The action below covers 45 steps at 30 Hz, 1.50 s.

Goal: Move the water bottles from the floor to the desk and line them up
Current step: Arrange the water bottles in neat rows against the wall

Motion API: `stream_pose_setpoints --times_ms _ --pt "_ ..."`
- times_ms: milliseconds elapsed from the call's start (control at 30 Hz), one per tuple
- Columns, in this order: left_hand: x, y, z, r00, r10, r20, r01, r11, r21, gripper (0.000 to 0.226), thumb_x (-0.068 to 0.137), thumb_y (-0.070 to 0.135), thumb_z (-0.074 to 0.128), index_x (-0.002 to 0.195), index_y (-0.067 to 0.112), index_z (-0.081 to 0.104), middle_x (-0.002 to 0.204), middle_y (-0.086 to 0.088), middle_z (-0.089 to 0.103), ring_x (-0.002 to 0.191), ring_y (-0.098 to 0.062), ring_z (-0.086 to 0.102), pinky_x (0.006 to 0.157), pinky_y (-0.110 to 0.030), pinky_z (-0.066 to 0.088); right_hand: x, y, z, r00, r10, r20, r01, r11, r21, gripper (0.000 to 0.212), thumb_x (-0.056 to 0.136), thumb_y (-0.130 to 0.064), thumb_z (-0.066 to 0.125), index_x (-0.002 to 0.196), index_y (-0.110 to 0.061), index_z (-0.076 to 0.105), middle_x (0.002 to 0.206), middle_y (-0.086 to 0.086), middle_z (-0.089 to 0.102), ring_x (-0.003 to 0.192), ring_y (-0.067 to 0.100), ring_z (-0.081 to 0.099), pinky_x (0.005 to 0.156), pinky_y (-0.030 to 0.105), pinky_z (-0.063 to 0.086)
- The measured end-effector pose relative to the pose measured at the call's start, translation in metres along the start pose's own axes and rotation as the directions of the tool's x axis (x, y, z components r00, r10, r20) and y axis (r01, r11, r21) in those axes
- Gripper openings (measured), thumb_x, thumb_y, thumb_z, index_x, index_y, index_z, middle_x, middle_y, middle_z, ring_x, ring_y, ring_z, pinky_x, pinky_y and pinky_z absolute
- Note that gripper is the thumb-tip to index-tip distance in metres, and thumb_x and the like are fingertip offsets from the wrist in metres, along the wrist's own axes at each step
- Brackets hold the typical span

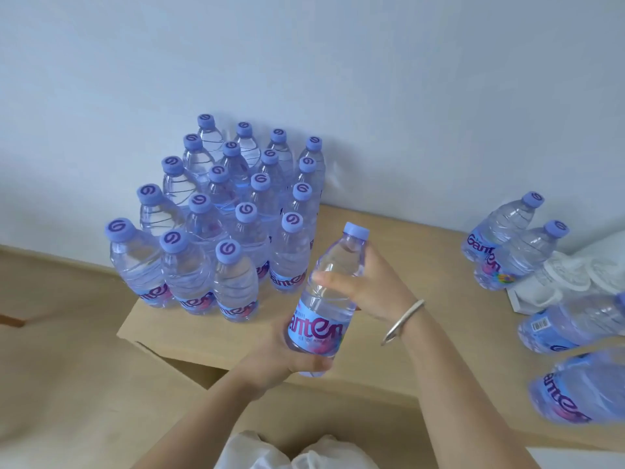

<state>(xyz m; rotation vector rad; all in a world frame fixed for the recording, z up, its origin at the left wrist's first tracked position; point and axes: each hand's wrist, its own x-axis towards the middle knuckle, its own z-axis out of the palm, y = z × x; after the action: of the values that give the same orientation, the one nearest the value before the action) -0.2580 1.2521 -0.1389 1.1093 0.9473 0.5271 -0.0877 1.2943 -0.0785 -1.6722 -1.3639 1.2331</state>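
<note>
A clear water bottle (329, 299) with a blue label and purple cap is held upright just above the wooden desk (399, 252), near its front edge. My left hand (287, 353) grips it from below at the label. My right hand (368, 282) grips its upper body, a silver bangle on the wrist. To the left, several bottles (216, 211) stand in tidy rows on the desk against the wall. The front row (189, 272) ends just left of the held bottle.
Several more bottles (514, 245) stand or lie at the desk's right end beside white packaging (568, 279). Two blurred bottles (575, 384) lie at the right edge. The white wall (372, 96) is behind the desk, and tan floor (67, 367) is on the left.
</note>
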Motion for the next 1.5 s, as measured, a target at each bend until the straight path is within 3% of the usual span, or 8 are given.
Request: stream_pose_setpoints --times_ms 300,433,533,633,833,1033,1333,1500 --pt "-0.002 -0.022 -0.026 0.985 0.000 -0.171 -0.009 0.998 -0.054 0.062 0.052 0.009 0.084 0.108 0.010 0.059 0.088 -0.008 0.068 0.078 -0.014 0.064 0.073 -0.033 0.057 0.017 -0.002 0.034 1.000 0.011 0.029 -0.009 0.996 -0.085 0.067 0.045 -0.054 0.080 0.103 -0.028 0.059 0.098 -0.012 0.070 0.095 0.009 0.066 0.089 0.042 0.053" --pt "0.002 -0.033 -0.029 0.946 0.011 -0.324 -0.011 1.000 0.000 0.077 0.060 0.000 0.084 0.123 0.016 0.043 0.104 0.000 0.062 0.087 -0.007 0.063 0.068 -0.013 0.050 0.020 -0.001 0.049 1.000 -0.027 0.014 0.028 0.997 -0.070 0.075 0.042 -0.048 0.083 0.108 -0.026 0.055 0.105 -0.009 0.068 0.099 0.009 0.065 0.090 0.041 0.053" --pt "-0.002 -0.049 -0.036 0.919 0.043 -0.391 0.033 0.982 0.185 0.095 0.068 0.006 0.080 0.143 0.023 0.024 0.132 0.012 0.040 0.122 -0.007 0.043 0.089 -0.009 0.036 0.017 0.002 0.063 0.995 -0.098 0.032 0.101 0.988 -0.121 0.072 0.049 -0.038 0.083 0.112 -0.025 0.052 0.111 -0.009 0.064 0.104 0.007 0.061 0.094 0.037 0.049" --pt "-0.009 -0.061 -0.043 0.889 -0.009 -0.458 0.116 0.972 0.207 0.087 0.075 0.008 0.074 0.147 0.014 0.025 0.135 0.009 0.036 0.120 -0.006 0.040 0.095 -0.018 0.033 0.018 0.007 0.069 0.985 -0.164 0.050 0.169 0.976 -0.141 0.060 0.056 -0.019 0.084 0.105 -0.031 0.052 0.107 -0.008 0.064 0.100 0.007 0.059 0.093 0.036 0.049" --pt "-0.001 -0.061 -0.036 0.916 -0.151 -0.372 0.145 0.988 -0.043 0.071 0.083 -0.007 0.061 0.145 0.004 0.028 0.143 -0.003 0.039 0.115 -0.009 0.046 0.087 -0.023 0.040 0.026 0.022 0.073 0.978 -0.207 -0.003 0.205 0.970 -0.134 0.065 0.058 -0.004 0.083 0.102 -0.038 0.048 0.115 -0.003 0.056 0.105 0.011 0.054 0.094 0.035 0.048" --pt "0.011 -0.051 -0.035 0.929 -0.221 -0.296 0.112 0.932 -0.343 0.056 0.084 -0.015 0.050 0.133 0.010 0.045 0.138 -0.001 0.045 0.120 -0.016 0.047 0.097 -0.030 0.038 0.028 0.028 0.076 0.971 -0.234 -0.045 0.227 0.965 -0.130 0.066 0.056 -0.006 0.083 0.098 -0.041 0.046 0.112 -0.007 0.047 0.100 -0.016 0.046 0.084 0.014 0.044" --pt "0.012 -0.047 -0.032 0.925 -0.216 -0.313 0.092 0.926 -0.367 0.047 0.086 -0.012 0.049 0.118 0.022 0.050 0.122 0.009 0.052 0.130 -0.019 0.042 0.110 -0.037 0.033 0.026 0.034 0.080 0.967 -0.254 -0.032 0.250 0.963 -0.101 0.062 0.057 -0.020 0.074 0.107 -0.039 0.043 0.114 -0.014 0.045 0.105 -0.018 0.044 0.085 0.001 0.035" --pt "0.004 -0.049 -0.024 0.927 -0.242 -0.286 0.135 0.927 -0.349 0.066 0.089 -0.003 0.054 0.147 0.014 0.026 0.137 0.004 0.038 0.124 -0.016 0.045 0.105 -0.031 0.034 0.020 0.041 0.082 0.969 -0.242 -0.044 0.236 0.965 -0.112 0.070 0.063 -0.019 0.079 0.116 -0.043 0.039 0.122 -0.018 0.045 0.114 -0.010 0.044 0.091 0.003 0.032"
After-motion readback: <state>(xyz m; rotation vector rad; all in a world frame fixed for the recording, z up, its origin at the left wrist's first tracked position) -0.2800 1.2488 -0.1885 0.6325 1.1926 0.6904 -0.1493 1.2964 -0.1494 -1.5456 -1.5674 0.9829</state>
